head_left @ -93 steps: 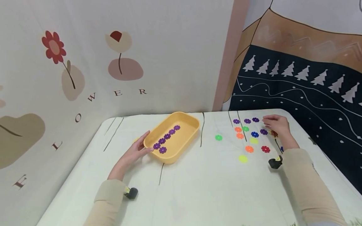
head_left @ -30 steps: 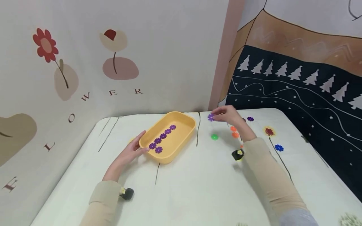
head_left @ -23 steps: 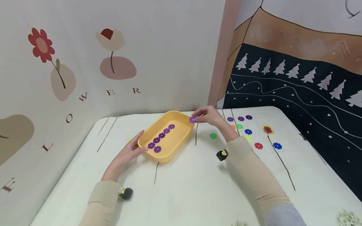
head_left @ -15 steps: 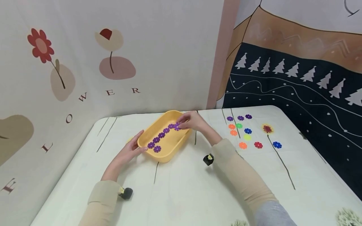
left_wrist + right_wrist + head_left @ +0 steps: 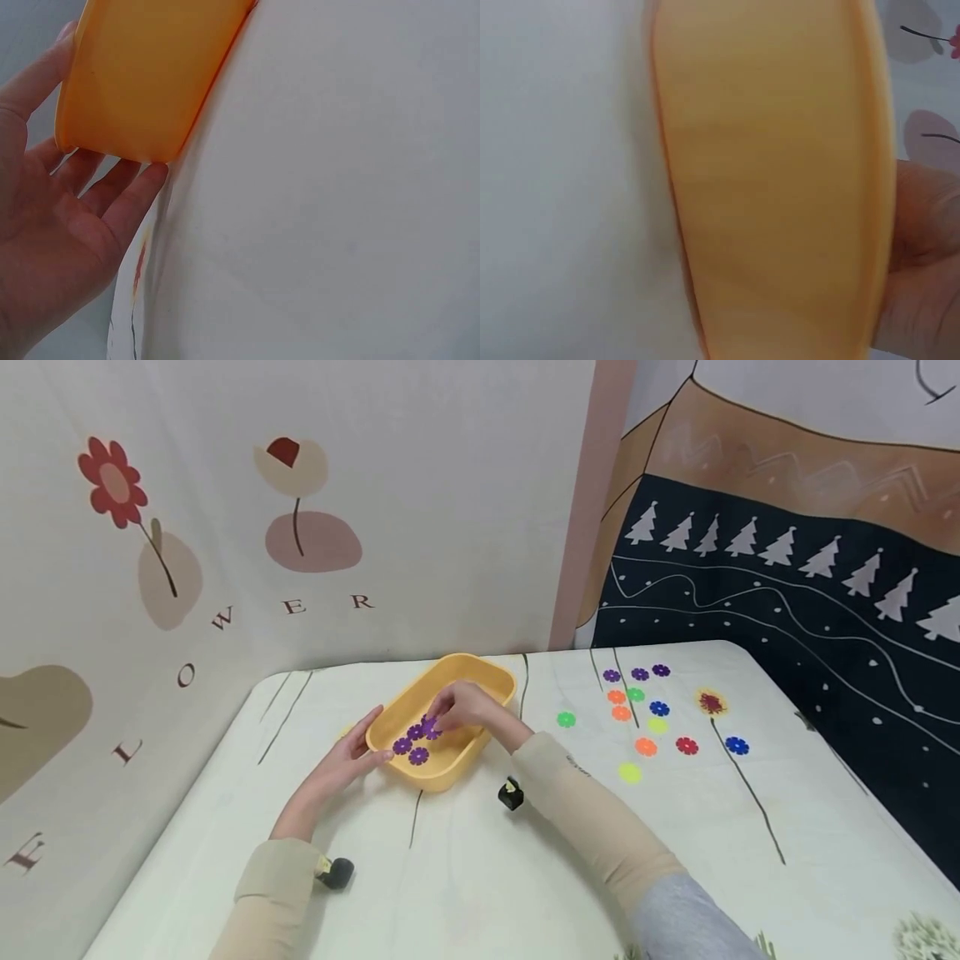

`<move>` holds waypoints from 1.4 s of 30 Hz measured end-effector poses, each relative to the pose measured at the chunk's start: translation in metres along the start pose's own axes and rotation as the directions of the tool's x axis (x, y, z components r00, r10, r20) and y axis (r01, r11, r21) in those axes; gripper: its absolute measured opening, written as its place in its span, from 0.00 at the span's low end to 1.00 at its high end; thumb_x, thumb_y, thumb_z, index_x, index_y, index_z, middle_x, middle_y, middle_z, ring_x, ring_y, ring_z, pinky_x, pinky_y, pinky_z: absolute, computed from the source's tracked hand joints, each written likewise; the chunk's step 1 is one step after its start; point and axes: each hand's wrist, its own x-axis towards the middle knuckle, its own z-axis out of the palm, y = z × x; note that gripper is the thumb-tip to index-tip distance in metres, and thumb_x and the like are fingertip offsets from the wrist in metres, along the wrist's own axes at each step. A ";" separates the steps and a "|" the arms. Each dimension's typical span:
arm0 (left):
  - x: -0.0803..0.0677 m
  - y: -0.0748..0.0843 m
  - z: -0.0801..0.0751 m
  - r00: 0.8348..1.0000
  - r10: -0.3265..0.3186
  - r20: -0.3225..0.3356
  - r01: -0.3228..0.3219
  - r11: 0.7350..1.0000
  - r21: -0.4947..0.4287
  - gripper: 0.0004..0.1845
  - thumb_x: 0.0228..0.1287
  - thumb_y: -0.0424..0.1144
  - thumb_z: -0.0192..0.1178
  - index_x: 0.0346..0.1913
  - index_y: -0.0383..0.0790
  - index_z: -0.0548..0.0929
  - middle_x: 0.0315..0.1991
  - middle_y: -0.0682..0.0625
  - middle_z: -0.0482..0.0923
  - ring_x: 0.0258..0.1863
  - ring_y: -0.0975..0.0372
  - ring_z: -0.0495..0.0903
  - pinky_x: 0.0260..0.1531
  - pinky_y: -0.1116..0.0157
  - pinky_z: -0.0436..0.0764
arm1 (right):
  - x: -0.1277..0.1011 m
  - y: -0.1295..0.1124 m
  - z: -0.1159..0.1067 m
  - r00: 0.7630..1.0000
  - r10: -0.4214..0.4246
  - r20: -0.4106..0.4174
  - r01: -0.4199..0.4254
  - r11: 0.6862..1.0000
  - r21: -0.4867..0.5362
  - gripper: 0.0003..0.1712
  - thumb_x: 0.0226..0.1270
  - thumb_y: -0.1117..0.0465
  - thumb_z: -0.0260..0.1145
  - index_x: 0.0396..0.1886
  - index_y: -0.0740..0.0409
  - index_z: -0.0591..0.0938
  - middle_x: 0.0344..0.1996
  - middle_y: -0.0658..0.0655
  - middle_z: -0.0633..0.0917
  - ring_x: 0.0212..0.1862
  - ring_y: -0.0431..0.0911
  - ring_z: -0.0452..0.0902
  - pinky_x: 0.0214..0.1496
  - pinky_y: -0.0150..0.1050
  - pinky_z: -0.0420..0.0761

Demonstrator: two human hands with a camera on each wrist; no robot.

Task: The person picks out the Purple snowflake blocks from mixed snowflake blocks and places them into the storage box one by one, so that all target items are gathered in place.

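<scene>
From the head view I can't count the discs [image 5: 417, 756] behind the right hand [image 5: 461, 703]. In the right wrist view the blurred tray [image 5: 780, 187] hides that hand's fingers and runs off top and bottom. The left wrist view crops the tray; the head view crops both sleeves [image 5: 262, 914].

The left sleeve [image 5: 262, 914] is beige with a wide, paler cuff [image 5: 277, 868], a small black camera [image 5: 341, 873] at three o'clock; the beige right sleeve [image 5: 603, 835] turns grey-blue toward five o'clock, its black camera [image 5: 509, 796] at eight.
</scene>
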 end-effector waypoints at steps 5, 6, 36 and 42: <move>0.002 -0.001 0.002 0.999 0.031 0.013 -0.031 1.000 0.003 0.46 0.70 0.42 0.61 0.81 0.52 0.42 0.79 0.34 0.48 0.77 0.41 0.56 0.74 0.46 0.61 | 0.006 0.002 0.012 0.994 0.111 0.025 -0.109 0.993 -0.050 0.04 0.61 0.71 0.70 0.34 0.61 0.88 0.31 0.55 0.85 0.27 0.41 0.80 0.35 0.33 0.87; 0.002 -0.001 0.003 0.999 0.031 0.014 -0.031 1.000 0.003 0.46 0.71 0.41 0.61 0.81 0.51 0.42 0.80 0.35 0.47 0.77 0.41 0.55 0.74 0.46 0.61 | 0.007 0.002 0.014 0.991 0.132 0.021 -0.131 0.990 -0.060 0.03 0.61 0.71 0.70 0.34 0.62 0.88 0.30 0.54 0.85 0.27 0.41 0.80 0.34 0.32 0.87; -0.001 -0.003 0.001 1.000 0.027 -0.008 -0.027 1.000 0.000 0.47 0.70 0.42 0.62 0.81 0.50 0.43 0.80 0.36 0.48 0.77 0.41 0.55 0.74 0.45 0.60 | -0.002 0.000 -0.029 0.973 -0.002 -0.233 0.027 0.994 0.105 0.11 0.65 0.70 0.67 0.47 0.69 0.84 0.42 0.65 0.86 0.44 0.58 0.87 0.52 0.47 0.89; -0.002 -0.003 0.002 0.999 0.037 -0.011 -0.037 0.999 0.005 0.47 0.69 0.42 0.62 0.81 0.51 0.44 0.80 0.36 0.48 0.77 0.41 0.56 0.74 0.46 0.61 | -0.019 0.031 -0.083 0.929 0.030 -0.370 0.026 0.989 0.145 0.15 0.67 0.66 0.67 0.50 0.68 0.83 0.46 0.64 0.85 0.46 0.54 0.84 0.53 0.42 0.88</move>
